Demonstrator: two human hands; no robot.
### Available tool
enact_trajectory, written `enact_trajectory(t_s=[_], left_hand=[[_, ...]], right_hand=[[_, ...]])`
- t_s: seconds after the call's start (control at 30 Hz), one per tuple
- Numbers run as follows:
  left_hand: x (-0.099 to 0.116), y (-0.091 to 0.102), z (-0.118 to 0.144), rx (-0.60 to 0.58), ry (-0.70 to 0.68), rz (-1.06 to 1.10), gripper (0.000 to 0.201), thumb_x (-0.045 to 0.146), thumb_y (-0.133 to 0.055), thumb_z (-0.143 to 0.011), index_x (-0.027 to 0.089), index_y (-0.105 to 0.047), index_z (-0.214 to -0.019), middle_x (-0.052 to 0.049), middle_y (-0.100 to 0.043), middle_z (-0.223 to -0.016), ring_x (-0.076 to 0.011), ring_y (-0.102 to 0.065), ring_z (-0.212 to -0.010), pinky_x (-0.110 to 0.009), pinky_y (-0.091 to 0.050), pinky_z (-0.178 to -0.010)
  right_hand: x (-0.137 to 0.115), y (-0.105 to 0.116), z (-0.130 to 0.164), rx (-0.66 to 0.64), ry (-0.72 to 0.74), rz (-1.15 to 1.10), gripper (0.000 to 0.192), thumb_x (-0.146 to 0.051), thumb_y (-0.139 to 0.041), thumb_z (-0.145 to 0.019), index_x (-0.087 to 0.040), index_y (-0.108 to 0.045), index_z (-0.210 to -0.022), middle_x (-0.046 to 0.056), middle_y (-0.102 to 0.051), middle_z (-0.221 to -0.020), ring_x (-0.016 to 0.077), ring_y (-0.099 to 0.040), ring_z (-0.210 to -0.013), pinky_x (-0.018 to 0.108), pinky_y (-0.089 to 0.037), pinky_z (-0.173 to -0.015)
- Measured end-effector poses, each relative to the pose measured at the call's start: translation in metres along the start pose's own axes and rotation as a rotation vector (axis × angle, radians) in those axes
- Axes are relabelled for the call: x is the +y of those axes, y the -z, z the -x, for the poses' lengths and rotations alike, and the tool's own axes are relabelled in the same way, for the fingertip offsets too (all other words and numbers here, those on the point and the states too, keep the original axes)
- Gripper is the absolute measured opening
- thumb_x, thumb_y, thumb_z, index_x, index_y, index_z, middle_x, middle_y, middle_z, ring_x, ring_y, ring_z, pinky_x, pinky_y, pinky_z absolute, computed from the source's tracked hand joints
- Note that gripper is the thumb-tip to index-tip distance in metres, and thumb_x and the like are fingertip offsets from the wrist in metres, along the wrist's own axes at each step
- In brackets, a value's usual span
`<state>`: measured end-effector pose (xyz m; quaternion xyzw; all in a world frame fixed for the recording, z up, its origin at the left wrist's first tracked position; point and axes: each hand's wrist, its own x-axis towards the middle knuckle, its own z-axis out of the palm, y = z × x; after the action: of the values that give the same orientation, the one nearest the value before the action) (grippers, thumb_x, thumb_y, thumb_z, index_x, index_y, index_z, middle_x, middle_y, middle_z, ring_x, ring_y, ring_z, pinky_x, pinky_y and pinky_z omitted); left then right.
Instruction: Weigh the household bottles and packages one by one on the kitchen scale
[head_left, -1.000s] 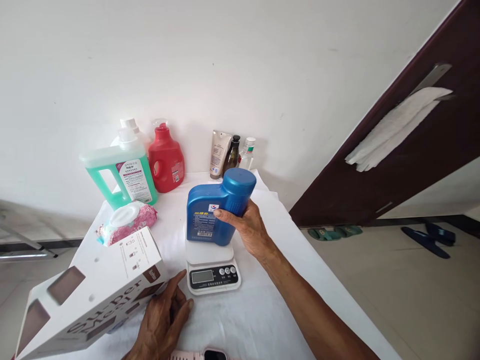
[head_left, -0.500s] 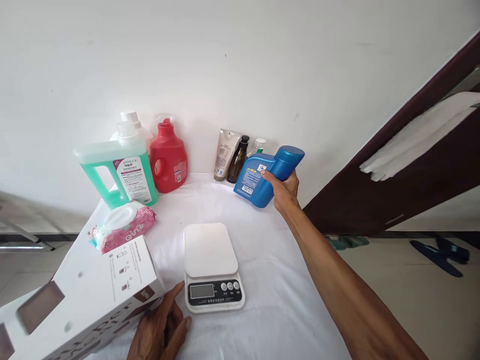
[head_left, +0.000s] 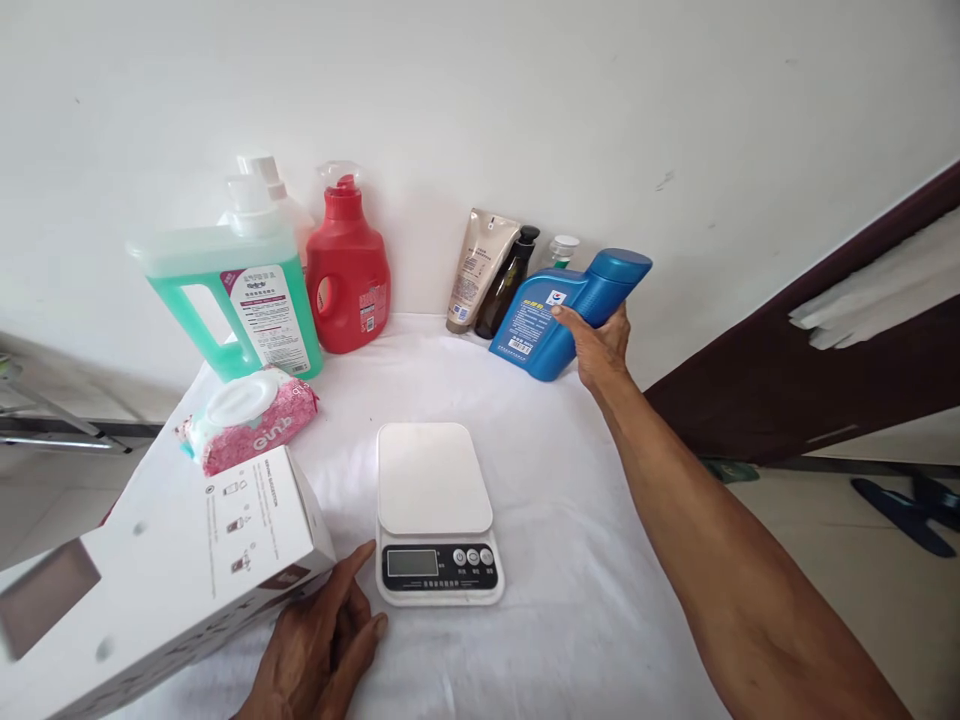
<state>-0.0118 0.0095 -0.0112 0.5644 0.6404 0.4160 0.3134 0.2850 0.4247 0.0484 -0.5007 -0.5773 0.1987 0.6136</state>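
- Two hands busy: right hand [head_left: 600,345] wrapped round the tilted blue bottle [head_left: 559,315], base likely touching the table [head_left: 570,520] by the brown tube [head_left: 477,268].
- Left hand [head_left: 319,655] spread flat beside the white box [head_left: 165,570]; scale [head_left: 435,505] bare.
- Step: set-down; next, stand bottle upright, let go.

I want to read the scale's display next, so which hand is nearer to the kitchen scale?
Left. The left hand rests beside the kitchen scale, at its front-left corner; the right hand is far back, holding the blue bottle.
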Motion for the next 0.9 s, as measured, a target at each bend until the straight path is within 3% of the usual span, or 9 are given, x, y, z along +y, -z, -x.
enact_trajectory(t_s=[0.23,0.33,0.43,0.47,0.53,0.6,0.67,0.77,0.9], left_hand=[[-0.003,0.005,-0.002,-0.039,0.000,-0.010,0.052,0.054,-0.058,-0.102,0.026,-0.061,-0.146,-0.003,-0.071,-0.079,-0.0148,-0.060,-0.055,-0.027,-0.059,-0.061],[-0.005,0.010,-0.006,-0.117,-0.038,-0.029,0.051,0.045,-0.059,-0.102,0.026,-0.058,-0.149,-0.002,-0.073,-0.081,-0.0144,-0.063,-0.056,-0.026,-0.059,-0.060],[-0.006,0.014,-0.007,-0.166,-0.097,-0.056,0.053,0.035,-0.060,-0.102,0.026,-0.053,-0.153,-0.001,-0.074,-0.084,-0.0133,-0.066,-0.059,-0.024,-0.058,-0.060],[-0.007,0.014,-0.007,-0.164,-0.114,-0.063,0.053,0.033,-0.060,-0.102,0.025,-0.052,-0.154,-0.002,-0.075,-0.086,-0.0133,-0.067,-0.060,-0.023,-0.058,-0.061],[-0.006,0.014,-0.006,-0.149,-0.141,-0.065,0.054,0.030,-0.059,-0.102,0.023,-0.050,-0.154,-0.002,-0.076,-0.087,-0.0134,-0.068,-0.062,-0.024,-0.058,-0.062],[-0.003,0.013,-0.006,-0.150,-0.154,-0.053,0.053,0.029,-0.056,-0.102,0.019,-0.049,-0.154,-0.003,-0.076,-0.086,-0.0138,-0.067,-0.061,-0.026,-0.056,-0.062],[-0.001,0.013,-0.007,-0.160,-0.153,-0.041,0.053,0.028,-0.054,-0.101,0.016,-0.049,-0.152,-0.003,-0.076,-0.085,-0.0140,-0.065,-0.059,-0.027,-0.054,-0.061],[0.001,0.014,-0.008,-0.164,-0.144,-0.044,0.051,0.027,-0.054,-0.099,0.014,-0.051,-0.149,-0.003,-0.076,-0.085,-0.0156,-0.066,-0.062,-0.029,-0.053,-0.063],[-0.001,0.015,-0.007,-0.154,-0.156,-0.037,0.051,0.024,-0.057,-0.097,0.013,-0.054,-0.146,-0.004,-0.077,-0.086,-0.0185,-0.069,-0.068,-0.032,-0.055,-0.069]], right_hand=[[-0.005,0.001,-0.018,-0.099,-0.179,-0.250,0.059,-0.043,-0.087,-0.055,-0.033,-0.060,-0.107,0.004,-0.074,-0.121,0.0346,-0.070,-0.119,0.058,-0.061,-0.097],[-0.011,0.006,-0.017,-0.152,-0.231,-0.272,0.059,-0.040,-0.090,-0.050,-0.032,-0.059,-0.100,0.005,-0.074,-0.117,0.0349,-0.069,-0.117,0.058,-0.058,-0.101],[-0.021,0.015,0.000,-0.036,-0.279,-0.103,0.066,-0.038,-0.094,-0.049,-0.028,-0.057,-0.103,0.012,-0.069,-0.121,0.0384,-0.067,-0.117,0.062,-0.056,-0.101],[-0.027,0.018,0.009,0.082,-0.268,-0.002,0.071,-0.035,-0.096,-0.048,-0.028,-0.056,-0.105,0.015,-0.065,-0.125,0.0402,-0.065,-0.119,0.063,-0.054,-0.102],[-0.045,0.022,0.028,0.258,-0.103,0.209,0.070,-0.040,-0.096,-0.055,-0.028,-0.056,-0.112,0.018,-0.058,-0.135,0.0434,-0.057,-0.130,0.066,-0.047,-0.110],[-0.072,0.020,0.048,0.242,0.084,0.246,0.057,-0.041,-0.087,-0.070,-0.029,-0.058,-0.118,0.017,-0.056,-0.140,0.0400,-0.057,-0.131,0.062,-0.050,-0.109],[-0.106,0.006,0.068,0.091,0.194,0.177,0.043,-0.039,-0.080,-0.077,-0.028,-0.061,-0.115,0.014,-0.063,-0.131,0.0359,-0.064,-0.120,0.057,-0.056,-0.098],[-0.158,-0.035,0.098,-0.351,0.248,0.090,0.022,-0.039,-0.074,-0.082,-0.026,-0.066,-0.097,0.007,-0.073,-0.104,0.0297,-0.071,-0.100,0.051,-0.060,-0.089],[-0.205,-0.102,0.142,-0.898,0.257,0.023,0.036,-0.042,-0.084,-0.079,-0.025,-0.072,-0.108,0.008,-0.076,-0.119,0.0307,-0.070,-0.115,0.049,-0.059,-0.094]])
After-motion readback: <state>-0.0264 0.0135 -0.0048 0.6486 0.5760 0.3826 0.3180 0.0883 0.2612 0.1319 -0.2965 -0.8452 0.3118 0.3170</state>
